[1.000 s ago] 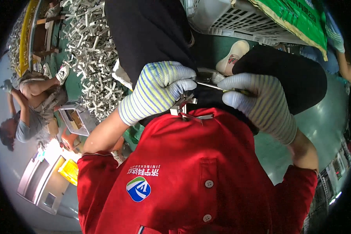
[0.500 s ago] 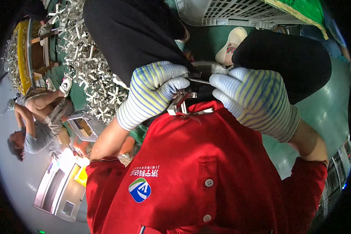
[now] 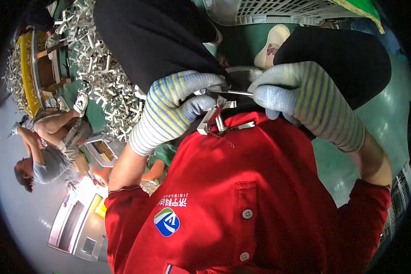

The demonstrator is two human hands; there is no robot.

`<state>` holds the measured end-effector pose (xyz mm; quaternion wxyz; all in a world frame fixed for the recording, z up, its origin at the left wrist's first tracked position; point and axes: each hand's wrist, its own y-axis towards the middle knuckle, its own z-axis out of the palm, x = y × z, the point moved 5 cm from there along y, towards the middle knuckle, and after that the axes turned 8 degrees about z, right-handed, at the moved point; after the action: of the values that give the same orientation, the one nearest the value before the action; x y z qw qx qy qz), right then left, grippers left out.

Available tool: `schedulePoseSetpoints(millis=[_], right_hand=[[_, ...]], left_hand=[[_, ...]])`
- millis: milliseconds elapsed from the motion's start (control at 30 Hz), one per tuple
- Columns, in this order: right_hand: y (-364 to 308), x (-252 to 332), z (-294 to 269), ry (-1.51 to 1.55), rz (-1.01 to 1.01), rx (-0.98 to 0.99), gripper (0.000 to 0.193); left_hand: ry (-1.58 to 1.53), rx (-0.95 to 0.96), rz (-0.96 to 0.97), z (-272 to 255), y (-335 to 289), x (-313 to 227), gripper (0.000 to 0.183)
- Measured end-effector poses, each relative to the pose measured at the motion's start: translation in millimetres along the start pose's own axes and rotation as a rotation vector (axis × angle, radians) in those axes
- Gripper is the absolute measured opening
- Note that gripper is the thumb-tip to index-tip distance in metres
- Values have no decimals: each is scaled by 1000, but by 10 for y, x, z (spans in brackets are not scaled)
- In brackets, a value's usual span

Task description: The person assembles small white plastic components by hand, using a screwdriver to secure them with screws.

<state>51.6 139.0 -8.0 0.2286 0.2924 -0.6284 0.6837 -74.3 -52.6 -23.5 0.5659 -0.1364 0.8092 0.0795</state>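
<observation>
A person in a red shirt [image 3: 242, 201] is working close against the chest, both hands in striped knit gloves. The left hand [image 3: 178, 107] is closing its fingers around a small cross-shaped metal bracket [image 3: 217, 116], which is sitting just above the shirt front, between the two hands. The right hand [image 3: 301, 98] is pinching a thin metal rod [image 3: 230, 92] between thumb and forefinger, and the rod's tip is reaching across to the top of the bracket.

To do this step well, the left hand is probably best holding the bracket steady and level while the right hand is guiding the rod straight in, without twisting, since the rod looks slender enough to bend or slip off.

Behind the hands, a heap of similar pale metal parts [image 3: 100, 68] is lying on the green floor [image 3: 379, 128], and a white perforated plastic crate [image 3: 278, 11] is standing at the top of the view. Another person [image 3: 50, 146] is crouching at the left, well apart.

Compared with half a second earlier, the hands are staying in nearly the same pose; the right hand is sitting slightly farther from the left, so more of the rod is showing between them.
</observation>
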Motion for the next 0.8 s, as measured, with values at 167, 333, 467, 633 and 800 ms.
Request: schedulePoseSetpoints(millis=[167,333,467,633,800], right_hand=[[-116,-2,27,-173,-192,-193,23],[-239,93,43,-375,-381,-322,21],[-280,141,90,-687,-402,-376,22],[-215,197,70,-848,-642,-417,23],[-104,167,-8,-708,-529,-325,23]], left_hand=[[-246,-130,-272,-4,-118,8,37],[-435,-106,-415,41,-175,89,30],[-223,-84,-280,100,-203,110,26],[-18,-85,-105,110,-156,133,22],[64,-84,5,99,-122,132,21]])
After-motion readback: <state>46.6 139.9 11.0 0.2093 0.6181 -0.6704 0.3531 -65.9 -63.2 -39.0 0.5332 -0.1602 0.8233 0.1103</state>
